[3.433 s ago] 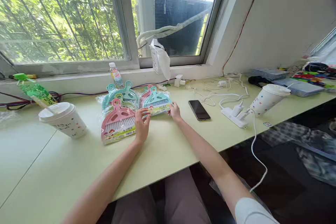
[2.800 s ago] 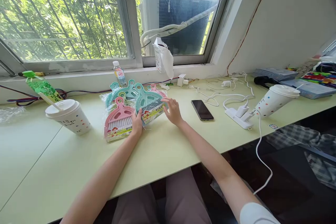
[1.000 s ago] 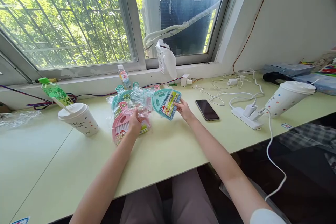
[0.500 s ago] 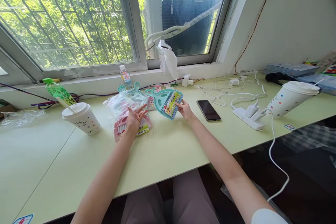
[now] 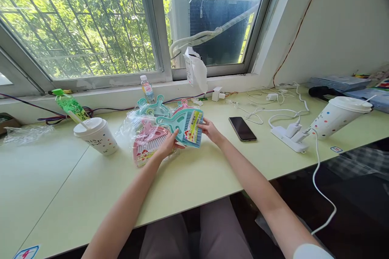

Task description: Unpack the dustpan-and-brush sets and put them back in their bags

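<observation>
Between my two hands is a teal mini dustpan and brush set (image 5: 179, 123) with a yellow printed label, tilted above the table. My right hand (image 5: 210, 130) is closed on its wide bristle edge. My left hand (image 5: 168, 145) grips its lower left side, thumb on top and fingers underneath. Just left of it lies a pink dustpan and brush set (image 5: 148, 143) in clear plastic wrap, partly covered by my left hand. Behind these are another teal set (image 5: 154, 109) and a pink handle (image 5: 184, 103), both largely hidden.
A white paper cup (image 5: 99, 139) and a green bottle (image 5: 70, 105) stand at left; a small bottle (image 5: 148, 89) is by the sill. To the right lie a phone (image 5: 242, 128), a power strip (image 5: 287, 137) with white cables, and another large cup (image 5: 337, 117).
My right hand has brought the teal set left and slightly down. My left hand, spread over the pink set before, has moved right and now holds the teal set too.
</observation>
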Demonstrator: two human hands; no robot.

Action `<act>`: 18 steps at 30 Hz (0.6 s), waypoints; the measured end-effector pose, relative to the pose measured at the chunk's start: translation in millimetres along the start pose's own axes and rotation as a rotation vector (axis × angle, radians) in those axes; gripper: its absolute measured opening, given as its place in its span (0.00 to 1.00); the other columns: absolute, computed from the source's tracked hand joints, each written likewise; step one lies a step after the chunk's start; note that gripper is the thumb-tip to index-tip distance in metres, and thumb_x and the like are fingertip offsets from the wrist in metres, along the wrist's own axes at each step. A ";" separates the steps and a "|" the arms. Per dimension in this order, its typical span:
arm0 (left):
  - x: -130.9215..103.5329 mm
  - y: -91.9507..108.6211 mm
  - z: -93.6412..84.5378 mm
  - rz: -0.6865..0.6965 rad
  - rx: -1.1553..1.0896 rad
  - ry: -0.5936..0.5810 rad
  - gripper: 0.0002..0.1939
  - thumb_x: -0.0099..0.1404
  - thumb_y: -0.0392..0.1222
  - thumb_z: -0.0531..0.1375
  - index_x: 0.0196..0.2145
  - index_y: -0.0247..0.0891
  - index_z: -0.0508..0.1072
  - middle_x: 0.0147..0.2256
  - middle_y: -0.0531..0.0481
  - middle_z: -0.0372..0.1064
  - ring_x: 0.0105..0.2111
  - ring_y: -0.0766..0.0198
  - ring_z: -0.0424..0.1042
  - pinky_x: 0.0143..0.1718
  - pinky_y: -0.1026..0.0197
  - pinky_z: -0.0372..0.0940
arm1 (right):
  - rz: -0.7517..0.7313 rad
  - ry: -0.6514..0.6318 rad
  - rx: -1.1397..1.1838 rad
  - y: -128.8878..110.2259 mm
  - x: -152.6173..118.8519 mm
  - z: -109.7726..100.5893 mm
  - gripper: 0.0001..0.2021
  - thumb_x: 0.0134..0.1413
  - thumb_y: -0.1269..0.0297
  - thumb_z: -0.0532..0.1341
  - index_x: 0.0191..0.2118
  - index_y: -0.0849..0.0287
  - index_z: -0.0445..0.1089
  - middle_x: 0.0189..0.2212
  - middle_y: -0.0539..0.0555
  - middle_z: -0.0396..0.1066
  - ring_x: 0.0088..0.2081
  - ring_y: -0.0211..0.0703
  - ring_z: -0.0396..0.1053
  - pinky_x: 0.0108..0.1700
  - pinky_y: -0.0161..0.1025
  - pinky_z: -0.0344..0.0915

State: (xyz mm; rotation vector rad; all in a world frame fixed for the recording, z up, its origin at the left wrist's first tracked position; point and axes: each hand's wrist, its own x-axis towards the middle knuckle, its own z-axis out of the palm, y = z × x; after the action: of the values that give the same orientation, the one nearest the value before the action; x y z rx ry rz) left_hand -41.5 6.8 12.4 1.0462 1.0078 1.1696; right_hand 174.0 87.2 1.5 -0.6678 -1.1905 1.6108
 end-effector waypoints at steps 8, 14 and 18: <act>1.8 -8.9 6.8 -0.023 0.096 0.119 0.16 0.63 0.53 0.61 0.37 0.40 0.62 0.15 0.57 0.64 0.11 0.65 0.65 0.12 0.67 0.57 | 0.147 0.219 -0.102 5.8 9.5 -7.9 0.04 0.53 0.71 0.63 0.36 0.60 0.73 0.30 0.52 0.78 0.27 0.37 0.75 0.31 0.33 0.73; 1.2 -7.1 3.9 -0.065 0.190 0.024 0.18 0.62 0.56 0.60 0.32 0.40 0.61 0.14 0.56 0.64 0.10 0.66 0.64 0.10 0.68 0.54 | 0.065 0.700 -0.077 -4.7 13.4 -33.1 0.05 0.61 0.68 0.56 0.35 0.60 0.68 0.27 0.51 0.74 0.19 0.33 0.71 0.19 0.28 0.66; -2.7 -2.6 6.0 -0.120 0.265 -0.026 0.19 0.62 0.59 0.58 0.34 0.40 0.61 0.15 0.56 0.65 0.12 0.67 0.65 0.12 0.69 0.56 | 0.034 0.859 0.024 -10.6 17.0 -49.9 0.10 0.66 0.63 0.50 0.45 0.61 0.64 0.34 0.54 0.74 0.22 0.33 0.74 0.23 0.28 0.70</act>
State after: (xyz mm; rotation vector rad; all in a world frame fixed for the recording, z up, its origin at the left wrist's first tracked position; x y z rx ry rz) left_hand -35.5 3.3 11.4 1.1868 1.2110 0.9396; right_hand 214.3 122.3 -5.0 -1.2042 -0.5203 1.1443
